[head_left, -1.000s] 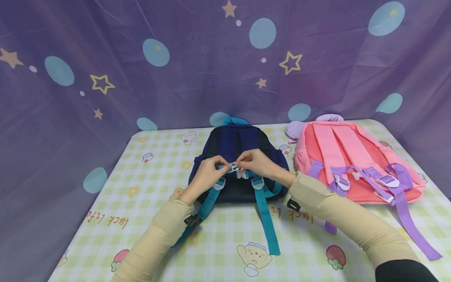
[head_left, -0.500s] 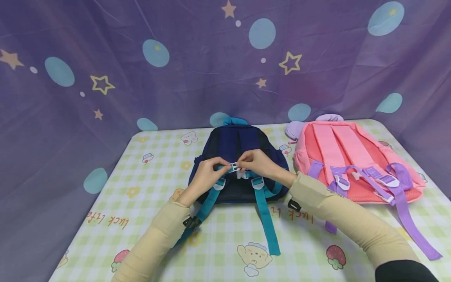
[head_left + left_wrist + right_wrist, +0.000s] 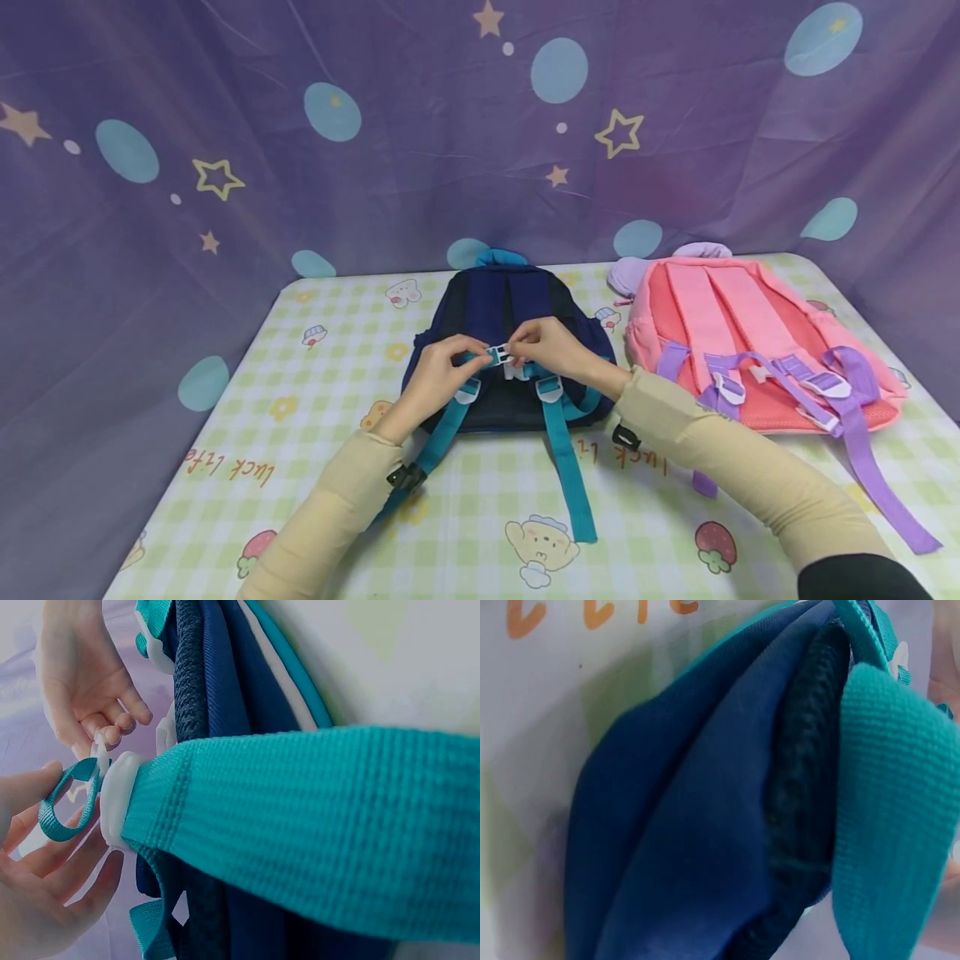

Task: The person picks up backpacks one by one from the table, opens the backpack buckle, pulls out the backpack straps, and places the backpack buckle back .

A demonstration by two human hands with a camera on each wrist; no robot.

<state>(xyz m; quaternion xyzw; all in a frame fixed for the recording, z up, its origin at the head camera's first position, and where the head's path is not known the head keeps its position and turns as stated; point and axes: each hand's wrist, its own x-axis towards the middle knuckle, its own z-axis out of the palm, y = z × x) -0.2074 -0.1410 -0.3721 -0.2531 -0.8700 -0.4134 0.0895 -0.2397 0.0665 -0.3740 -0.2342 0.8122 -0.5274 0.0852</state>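
A navy backpack (image 3: 487,304) lies on the table, its back panel and shoulder straps facing up. Over its lower middle, my left hand (image 3: 437,373) pinches a narrow teal strap (image 3: 56,821), which bends into a small loop in the left wrist view. From the other side my right hand (image 3: 551,347) pinches the white plastic buckle (image 3: 501,356) at the strap's end. Another white buckle piece (image 3: 516,372) lies just below the fingers. White strap adjusters (image 3: 549,389) sit on the wide teal straps (image 3: 567,467). The right wrist view shows mostly the bag's side (image 3: 690,802) and teal webbing (image 3: 892,795).
A pink backpack (image 3: 652,308) with purple straps (image 3: 862,458) lies to the right, one strap trailing toward the table's front. A green checked cloth (image 3: 337,375) covers the table. Behind it hangs a purple curtain (image 3: 420,183) with stars and ovals.
My right fingertips have slid slightly to the right, and more of the white buckle shows between the hands. The left hand has barely moved. Both backpacks stay where they were.
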